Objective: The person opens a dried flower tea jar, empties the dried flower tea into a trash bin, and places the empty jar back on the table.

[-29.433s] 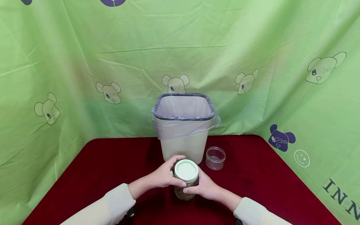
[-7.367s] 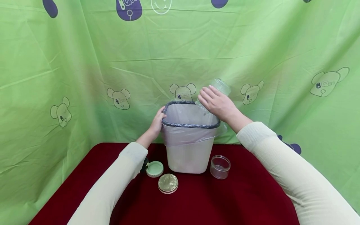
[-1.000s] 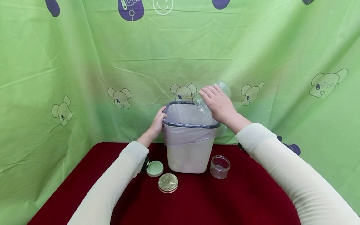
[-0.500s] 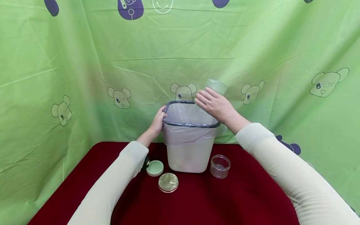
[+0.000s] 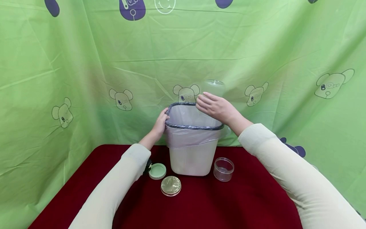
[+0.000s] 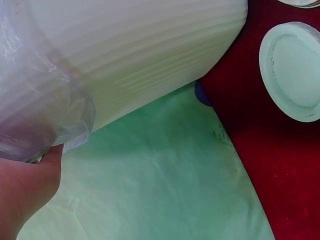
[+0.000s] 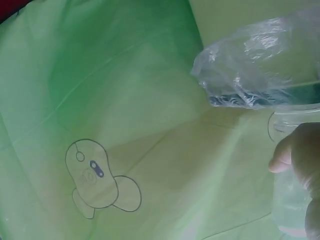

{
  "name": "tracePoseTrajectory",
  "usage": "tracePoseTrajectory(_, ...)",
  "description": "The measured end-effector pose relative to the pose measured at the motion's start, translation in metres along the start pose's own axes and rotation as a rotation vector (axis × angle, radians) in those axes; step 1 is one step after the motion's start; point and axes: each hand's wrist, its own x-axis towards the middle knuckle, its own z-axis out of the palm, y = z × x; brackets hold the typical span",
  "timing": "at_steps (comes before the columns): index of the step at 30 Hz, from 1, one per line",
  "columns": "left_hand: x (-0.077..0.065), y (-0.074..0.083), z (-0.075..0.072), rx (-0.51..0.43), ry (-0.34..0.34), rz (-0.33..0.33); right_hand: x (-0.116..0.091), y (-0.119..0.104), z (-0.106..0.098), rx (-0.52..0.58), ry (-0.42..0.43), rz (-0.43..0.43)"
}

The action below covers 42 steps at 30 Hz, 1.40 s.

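My right hand (image 5: 215, 108) grips a clear jar (image 5: 214, 87) above the right part of a pale trash can (image 5: 193, 159). The jar is upside down, its base up and its mouth hidden behind the hand. It looks see-through in the right wrist view, where my thumb and fingers wrap the jar (image 7: 290, 200). At the can's left rim, my left hand (image 5: 160, 124) grips the edge over the trash bag (image 5: 183, 140). Only part of that left hand (image 6: 35, 182) shows in the left wrist view, under the hanging bag.
On the red tablecloth (image 5: 200, 206), a pale green lid (image 5: 157, 171) lies near my left wrist. A gold-topped round lid (image 5: 171, 185) lies in front of the can. A short clear container (image 5: 224, 169) stands to its right. Green curtain (image 5: 143, 76) closes in behind and at both sides.
Half a minute ago both hands held the lidded jar, with dark contents, over the table. In the last second the jar has swung from tilted to upright inverted, moving slightly left. My left hand stays put.
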Motion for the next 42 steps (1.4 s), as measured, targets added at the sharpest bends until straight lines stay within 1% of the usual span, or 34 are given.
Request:
tracePoseTrajectory(5,0.001,-0.003,0.001,0.029,0.009,0.017,0.000,-0.001,-0.001,-0.077,0.013,-0.052)
tracePoseTrajectory(7,0.001,-0.003,0.001,0.034,0.017,0.016,0.001,-0.002,-0.002,-0.047,0.024,-0.037)
tracePoseTrajectory(10,0.000,-0.001,0.001,0.042,0.020,0.006,0.003,-0.002,-0.002,0.048,0.038,0.026)
tracePoseTrajectory(13,-0.001,0.003,0.000,0.047,0.002,-0.006,0.003,-0.002,-0.002,0.065,0.032,0.039)
tracePoseTrajectory(17,-0.008,0.013,0.000,0.033,-0.019,-0.012,0.003,-0.003,0.000,0.006,0.034,-0.008)
tracePoseTrajectory(21,-0.017,0.023,0.003,0.029,-0.022,-0.010,0.002,-0.004,0.001,0.001,0.048,0.002)
tracePoseTrajectory(23,-0.018,0.023,0.002,0.034,-0.023,-0.007,0.001,-0.006,0.000,-0.024,0.041,0.006)
tracePoseTrajectory(25,-0.015,0.020,0.002,0.033,-0.023,-0.007,0.001,-0.008,0.000,-0.008,0.042,0.041)
tracePoseTrajectory(28,-0.008,0.013,0.000,0.014,-0.008,-0.017,0.002,-0.010,-0.001,0.077,0.068,0.142)
tracePoseTrajectory(30,-0.003,0.007,0.000,0.026,0.002,-0.016,0.002,-0.009,-0.001,0.132,0.096,0.190)
tracePoseTrajectory(31,-0.001,0.004,0.000,0.030,0.005,-0.015,0.002,-0.009,-0.001,0.143,0.101,0.199)
tracePoseTrajectory(32,0.000,0.002,0.000,0.034,0.008,-0.010,0.002,-0.007,-0.001,0.133,0.098,0.187)
tracePoseTrajectory(35,0.002,-0.001,0.000,0.057,0.013,0.005,0.000,-0.004,-0.001,0.062,0.076,0.096)
tracePoseTrajectory(38,0.002,-0.002,0.000,0.056,0.021,0.005,-0.001,-0.002,-0.001,0.017,0.066,0.024)
tracePoseTrajectory(41,0.001,0.000,-0.001,0.053,0.014,-0.001,-0.003,-0.001,0.000,-0.009,0.068,-0.022)
tracePoseTrajectory(42,-0.001,0.003,-0.001,0.048,0.008,-0.008,-0.004,-0.001,0.000,-0.016,0.066,-0.036)
